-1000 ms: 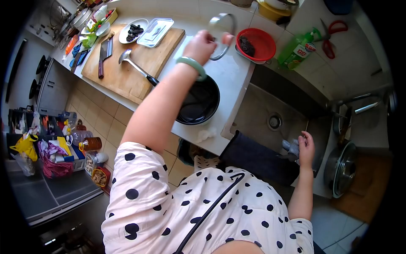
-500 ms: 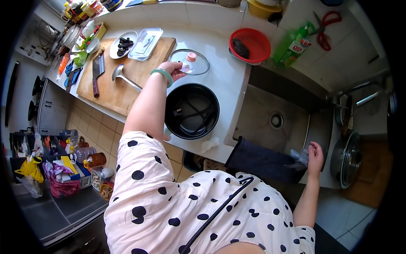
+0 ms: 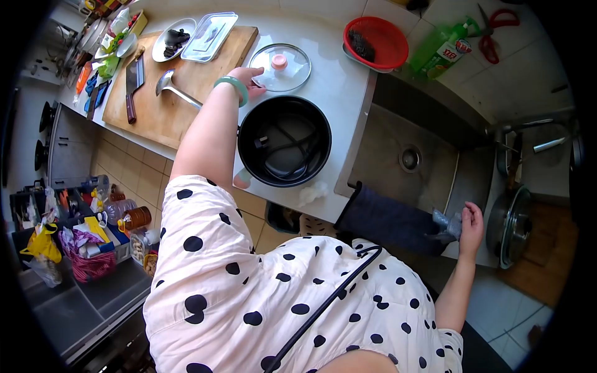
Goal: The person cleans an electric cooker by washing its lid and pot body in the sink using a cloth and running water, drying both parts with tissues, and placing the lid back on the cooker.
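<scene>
My left hand [image 3: 249, 82], with a green bangle at its wrist, is beside the near-left rim of a glass lid [image 3: 292, 76] with a pink knob. Its fingers are apart; whether they touch the rim is unclear. The lid lies on the counter. Just nearer stands a black pot [image 3: 323, 133] with a power cord [image 3: 286, 152] and plug inside. At the sink's front edge, my right hand [image 3: 471, 229] is raised with loosely bent fingers. Against it is a crumpled clear plastic bag [image 3: 445, 224], with no grip on it visible.
A wooden board [image 3: 214, 78] carries a cleaver [image 3: 132, 87], ladle [image 3: 174, 90], plate of dark food [image 3: 160, 46] and plastic container [image 3: 209, 37]. A red basket [image 3: 395, 46] and green bottle [image 3: 438, 56] stand behind the sink [image 3: 385, 168]. A dark cloth [image 3: 385, 221] drapes its front edge.
The view has tilted down slightly. My left fingers, earlier over the lid's edge, are now lower beside its rim and more spread. My right hand remains by the plastic bag.
</scene>
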Demonstrator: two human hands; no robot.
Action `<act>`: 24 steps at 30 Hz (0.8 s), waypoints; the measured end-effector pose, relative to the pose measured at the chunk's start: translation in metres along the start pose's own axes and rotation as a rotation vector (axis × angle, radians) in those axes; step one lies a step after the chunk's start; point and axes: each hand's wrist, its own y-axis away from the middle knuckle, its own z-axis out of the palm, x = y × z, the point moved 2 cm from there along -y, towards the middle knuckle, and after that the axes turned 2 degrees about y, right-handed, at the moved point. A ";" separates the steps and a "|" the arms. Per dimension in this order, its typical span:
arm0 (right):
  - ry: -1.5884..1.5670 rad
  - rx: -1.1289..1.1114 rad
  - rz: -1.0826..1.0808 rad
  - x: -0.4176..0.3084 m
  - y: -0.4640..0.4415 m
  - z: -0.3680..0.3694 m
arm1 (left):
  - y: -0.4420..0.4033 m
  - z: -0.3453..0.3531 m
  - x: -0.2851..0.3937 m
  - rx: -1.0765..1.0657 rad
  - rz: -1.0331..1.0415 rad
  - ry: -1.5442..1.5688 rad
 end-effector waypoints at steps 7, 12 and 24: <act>-0.032 -0.034 -0.091 -0.010 -0.005 0.003 | 0.007 -0.010 0.000 -0.032 -0.004 -0.052; 0.013 -0.049 -0.161 -0.014 -0.004 0.007 | 0.032 -0.025 0.018 0.172 0.635 -0.622; -0.116 -0.025 -0.078 0.002 -0.014 -0.018 | 0.181 -0.031 -0.034 0.055 1.177 -0.973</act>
